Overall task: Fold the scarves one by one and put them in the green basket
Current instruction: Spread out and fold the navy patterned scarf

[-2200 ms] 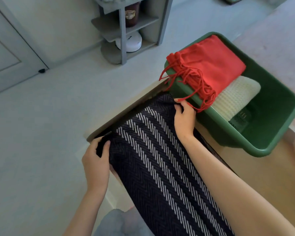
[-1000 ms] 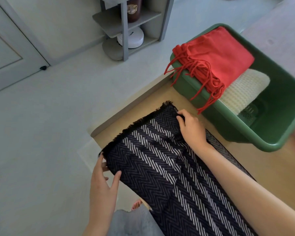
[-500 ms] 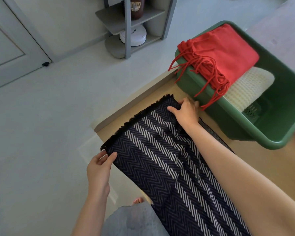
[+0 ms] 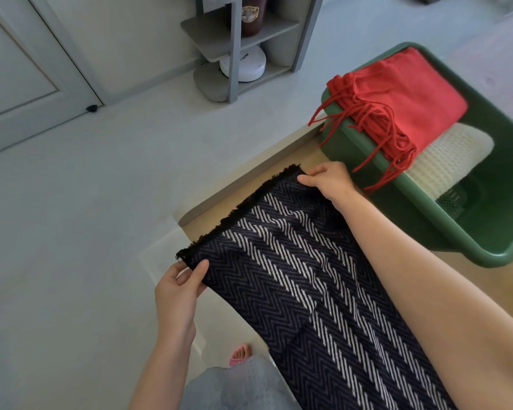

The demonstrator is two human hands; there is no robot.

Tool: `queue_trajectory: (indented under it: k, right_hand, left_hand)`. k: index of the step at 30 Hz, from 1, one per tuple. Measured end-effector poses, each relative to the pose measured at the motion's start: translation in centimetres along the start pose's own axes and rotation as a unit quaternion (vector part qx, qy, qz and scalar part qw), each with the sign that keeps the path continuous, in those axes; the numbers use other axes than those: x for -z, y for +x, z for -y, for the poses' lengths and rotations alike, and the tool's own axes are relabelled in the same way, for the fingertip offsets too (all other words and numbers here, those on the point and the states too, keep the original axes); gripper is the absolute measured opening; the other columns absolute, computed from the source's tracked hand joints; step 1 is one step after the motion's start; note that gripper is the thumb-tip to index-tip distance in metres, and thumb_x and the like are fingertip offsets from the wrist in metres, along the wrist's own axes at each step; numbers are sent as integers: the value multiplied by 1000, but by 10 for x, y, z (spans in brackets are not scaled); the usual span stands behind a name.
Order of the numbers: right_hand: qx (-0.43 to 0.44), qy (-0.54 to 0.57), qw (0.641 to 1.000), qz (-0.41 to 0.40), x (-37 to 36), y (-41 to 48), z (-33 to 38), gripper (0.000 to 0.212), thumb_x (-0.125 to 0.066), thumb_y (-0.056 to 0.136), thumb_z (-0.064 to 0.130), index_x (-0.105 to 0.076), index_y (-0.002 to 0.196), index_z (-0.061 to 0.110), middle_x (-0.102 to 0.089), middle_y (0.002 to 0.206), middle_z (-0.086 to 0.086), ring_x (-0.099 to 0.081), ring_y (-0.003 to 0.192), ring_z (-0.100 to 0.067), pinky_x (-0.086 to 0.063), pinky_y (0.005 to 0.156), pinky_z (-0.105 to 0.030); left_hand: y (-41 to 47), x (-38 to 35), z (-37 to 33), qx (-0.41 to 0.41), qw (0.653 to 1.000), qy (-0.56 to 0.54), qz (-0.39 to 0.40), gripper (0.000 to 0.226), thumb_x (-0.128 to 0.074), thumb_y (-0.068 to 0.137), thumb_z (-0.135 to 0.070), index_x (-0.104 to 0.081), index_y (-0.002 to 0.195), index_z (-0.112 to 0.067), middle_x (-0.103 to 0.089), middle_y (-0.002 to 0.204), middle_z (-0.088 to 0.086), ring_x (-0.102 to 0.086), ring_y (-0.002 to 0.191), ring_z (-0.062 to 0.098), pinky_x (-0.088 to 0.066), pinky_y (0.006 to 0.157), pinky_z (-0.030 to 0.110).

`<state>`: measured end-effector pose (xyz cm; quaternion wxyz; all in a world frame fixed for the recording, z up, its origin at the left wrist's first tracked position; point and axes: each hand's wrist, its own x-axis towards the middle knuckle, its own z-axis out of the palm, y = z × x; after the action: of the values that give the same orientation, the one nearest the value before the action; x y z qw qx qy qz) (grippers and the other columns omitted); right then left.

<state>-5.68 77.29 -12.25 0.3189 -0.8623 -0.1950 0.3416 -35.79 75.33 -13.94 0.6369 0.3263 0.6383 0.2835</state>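
Both hands, left [image 4: 176,294] and right [image 4: 328,180], pinched the fringed end-corners of the navy scarf [image 4: 293,279] lying beside the green basket [image 4: 427,214]; its near length apparently overhung the counter [image 4: 249,190], so uneven pulling could skew the fold.

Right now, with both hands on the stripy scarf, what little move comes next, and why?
Probably pull the fringed end back toward the body to fold the scarf in half. The left hand and right hand each pinch a corner of that end, and it lies flat and long, too long for the basket.
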Motion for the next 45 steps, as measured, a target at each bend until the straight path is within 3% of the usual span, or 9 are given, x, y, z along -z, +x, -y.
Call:
queue_trajectory:
  k: [9,13,18,24,28,33,38,42,45]
  right_hand:
    - [30,80,996,-38,-13,18,-11,25,-65,86,3,-56,103,19,-65,108,-13,-62,100,-23,-49,95,-39]
    - [42,89,994,-45,-18,20,-9,18,-66,86,7,-58,100,14,-65,104,-10,-62,97,-22,-50,89,-34]
    - [93,54,989,-101,-19,21,-7,18,-68,85,12,-60,100,8,-61,84,-1,-59,83,-16,-47,78,-27]
    - [104,-5,989,-100,-25,24,-10,22,-70,85,23,-58,101,12,-61,97,-2,-58,95,-19,-48,86,-34]
    - [208,-99,966,-119,-15,-10,-29,25,-60,92,24,-59,114,11,-54,119,-4,-44,118,-21,-34,102,-32]
    - [222,-93,965,-109,10,-99,-100,30,-49,99,25,-55,128,19,-44,142,9,-33,133,-6,-15,111,-14]
    - [163,-185,960,-133,34,-160,-177,54,-45,99,31,-26,149,24,-14,158,9,-8,145,-4,-5,119,-25]
    - [17,-74,975,-207,61,-162,-206,45,-55,93,30,-46,135,19,-43,130,0,-33,126,-16,-31,111,-45]
    - [9,-79,969,-234,79,-150,-213,21,-66,87,26,-60,106,19,-51,99,6,-42,102,-16,-41,94,-46]
  left_hand:
    - [19,-8,-1,-18,999,-3,-36,18,-74,82,-11,-68,99,-11,-71,92,2,-67,80,10,-55,63,15]
    - [26,-8,2,-25,998,-2,-58,33,-68,88,-15,-64,117,0,-69,106,11,-66,88,16,-58,70,21]
    - [27,-7,6,-58,995,25,-76,23,-60,94,-11,-66,108,6,-68,92,12,-65,76,15,-58,64,18]
    - [24,-11,4,-123,978,116,-120,23,-62,92,-17,-63,114,-9,-66,108,5,-63,94,17,-53,87,31]
    - [0,-20,1,-306,920,197,-146,25,-63,89,-7,-56,112,-15,-50,110,-6,-50,100,11,-42,84,25]
    - [-9,-65,29,-479,777,390,126,32,-56,94,-11,-61,125,-16,-56,130,-3,-43,127,12,-29,112,32]
    - [17,-102,53,-477,651,559,190,55,-26,99,-40,-34,148,-16,-24,156,3,-12,146,18,-10,117,42]
    - [23,-104,58,-486,593,621,166,57,-18,102,-43,-21,152,-18,-15,160,3,-6,148,18,-8,119,43]
    - [22,-103,59,-483,584,634,153,55,-18,103,-42,-17,153,-19,-10,161,1,-3,149,17,-8,120,45]
